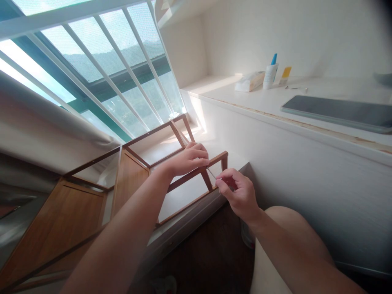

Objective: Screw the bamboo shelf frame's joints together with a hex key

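Observation:
A brown wooden rack [131, 175] with slim rails and solid panels lies tilted on the window ledge. My left hand [191, 157] is closed over one of its rails near the far end, fingers curled and partly hidden. Between thumb and fingers, my right hand [235, 190] pinches a thin metal rod [212, 173], perhaps a hex key. The rod slants up to the rail, where its far tip meets the wood beside my left fingertips. Whether the tip sits in a hole cannot be made out.
On the white counter [220, 92] at right are a white packet [249, 81], a white bottle with blue cap [270, 75], a yellow-topped item [285, 75], small metal pieces [295, 87] and a dark phone-like slab [339, 112]. A barred window [113, 69] and curtain [55, 118] are left.

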`<state>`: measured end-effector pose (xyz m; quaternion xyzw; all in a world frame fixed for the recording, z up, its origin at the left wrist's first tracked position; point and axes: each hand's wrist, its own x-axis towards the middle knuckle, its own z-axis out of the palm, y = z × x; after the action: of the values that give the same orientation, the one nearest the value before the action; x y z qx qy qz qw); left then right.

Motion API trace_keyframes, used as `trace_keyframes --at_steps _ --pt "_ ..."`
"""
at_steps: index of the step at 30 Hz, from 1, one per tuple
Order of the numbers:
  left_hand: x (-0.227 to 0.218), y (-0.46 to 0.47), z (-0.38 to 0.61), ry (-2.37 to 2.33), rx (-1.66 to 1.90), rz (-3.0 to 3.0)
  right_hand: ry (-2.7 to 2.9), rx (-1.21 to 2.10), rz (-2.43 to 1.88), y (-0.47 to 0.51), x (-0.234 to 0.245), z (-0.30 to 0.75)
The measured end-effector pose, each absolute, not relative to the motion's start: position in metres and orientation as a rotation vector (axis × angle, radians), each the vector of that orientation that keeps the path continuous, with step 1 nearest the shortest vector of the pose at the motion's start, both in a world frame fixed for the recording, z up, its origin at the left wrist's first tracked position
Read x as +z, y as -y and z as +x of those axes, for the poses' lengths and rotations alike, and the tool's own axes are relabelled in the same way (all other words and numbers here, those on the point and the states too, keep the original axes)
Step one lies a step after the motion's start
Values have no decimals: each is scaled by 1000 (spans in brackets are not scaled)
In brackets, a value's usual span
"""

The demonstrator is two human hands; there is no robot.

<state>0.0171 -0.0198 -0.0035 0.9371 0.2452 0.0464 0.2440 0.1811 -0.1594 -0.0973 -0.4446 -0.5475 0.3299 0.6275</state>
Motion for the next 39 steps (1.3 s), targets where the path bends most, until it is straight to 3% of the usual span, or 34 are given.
trace_keyframes --at_steps 14,19,24,33,39 --pt "-3 19 17 -666 115 2584 776 1570 -609 152 -97 178" --pt "-3 19 16 -678 109 2584 761 1640 -573 152 -97 178" --pt "-3 19 15 -670 103 2583 899 1519 -655 152 -99 177" --pt "-3 21 18 -627 127 2596 1351 784 -898 159 -102 174" --pt "-3 20 17 -623 129 2610 1411 587 -918 158 -97 178"
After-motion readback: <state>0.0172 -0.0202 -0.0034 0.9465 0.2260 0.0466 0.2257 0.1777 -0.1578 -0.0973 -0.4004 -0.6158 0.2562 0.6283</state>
